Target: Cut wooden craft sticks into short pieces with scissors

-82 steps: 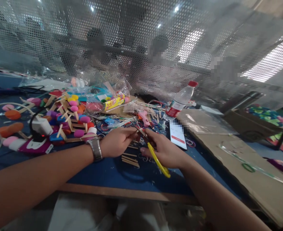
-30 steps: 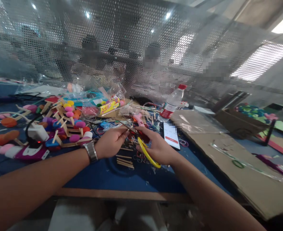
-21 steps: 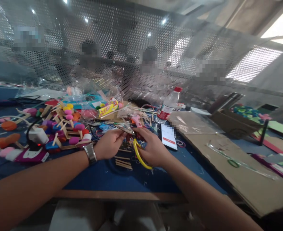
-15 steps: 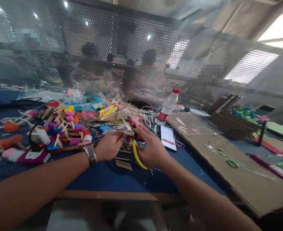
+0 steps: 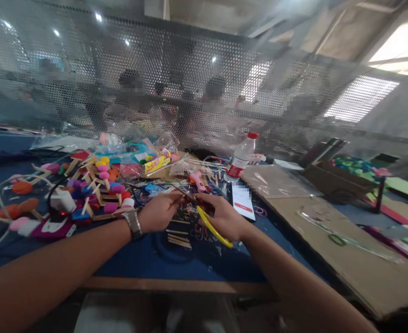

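My right hand (image 5: 225,218) grips yellow-handled scissors (image 5: 212,225), blades pointing up and left toward my left hand. My left hand (image 5: 160,212), with a metal watch (image 5: 133,224) on the wrist, pinches a thin wooden stick (image 5: 176,194) that meets the scissor blades. Both hands hover just above the blue table mat (image 5: 176,254). A few loose wooden sticks (image 5: 179,238) lie on the mat right below the hands.
Colourful foam-and-stick models (image 5: 96,182) and plastic bags crowd the left. A water bottle (image 5: 240,158) and a phone (image 5: 242,201) sit behind my right hand. Cardboard sheets (image 5: 331,240) cover the right. A perforated metal screen (image 5: 190,88) closes the back, with people behind it.
The camera has tilted and drifted slightly. My hands stay together on the stick and scissors, with the scissor handle swinging a little lower and to the right.
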Tool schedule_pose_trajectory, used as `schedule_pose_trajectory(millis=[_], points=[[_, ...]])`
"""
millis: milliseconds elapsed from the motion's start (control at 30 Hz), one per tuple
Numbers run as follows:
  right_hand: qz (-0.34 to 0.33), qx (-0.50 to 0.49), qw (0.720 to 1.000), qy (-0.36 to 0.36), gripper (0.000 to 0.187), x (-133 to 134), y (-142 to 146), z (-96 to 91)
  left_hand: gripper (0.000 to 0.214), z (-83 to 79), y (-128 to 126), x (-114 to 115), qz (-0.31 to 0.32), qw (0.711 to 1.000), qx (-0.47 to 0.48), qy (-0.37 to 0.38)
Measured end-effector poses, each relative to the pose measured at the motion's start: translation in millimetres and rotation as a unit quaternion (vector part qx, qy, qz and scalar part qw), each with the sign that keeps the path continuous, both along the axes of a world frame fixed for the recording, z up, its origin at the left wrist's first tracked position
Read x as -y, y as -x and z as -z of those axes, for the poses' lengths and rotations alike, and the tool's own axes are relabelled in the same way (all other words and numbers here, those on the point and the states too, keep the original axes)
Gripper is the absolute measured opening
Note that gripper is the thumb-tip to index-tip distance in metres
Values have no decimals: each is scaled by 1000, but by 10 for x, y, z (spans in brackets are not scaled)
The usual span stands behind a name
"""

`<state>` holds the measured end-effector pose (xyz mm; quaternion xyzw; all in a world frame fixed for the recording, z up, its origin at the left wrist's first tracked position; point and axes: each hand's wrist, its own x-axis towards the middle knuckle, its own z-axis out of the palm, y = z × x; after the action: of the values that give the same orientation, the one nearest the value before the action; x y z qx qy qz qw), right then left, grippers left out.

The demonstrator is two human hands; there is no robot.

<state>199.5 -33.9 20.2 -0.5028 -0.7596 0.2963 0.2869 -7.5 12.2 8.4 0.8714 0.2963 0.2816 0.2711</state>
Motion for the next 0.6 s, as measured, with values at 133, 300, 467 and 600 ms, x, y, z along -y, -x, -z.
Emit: schedule_pose_trajectory(millis=[133,300,467,600], points=[[-32,-96,992,81,43,-24,-42,7,32,1,-15,-4,3,1000,-8,25],[-96,-259,944,181,33,-1,-26,10,27,59,-42,-37,22,998,25,49],[-60,-284,943,162,35,-36,-20,21,31,66,-51,-33,5,997,32,73],[-41,-273,948,158,36,-65,-42,58,36,39,-44,-13,11,998,36,46]])
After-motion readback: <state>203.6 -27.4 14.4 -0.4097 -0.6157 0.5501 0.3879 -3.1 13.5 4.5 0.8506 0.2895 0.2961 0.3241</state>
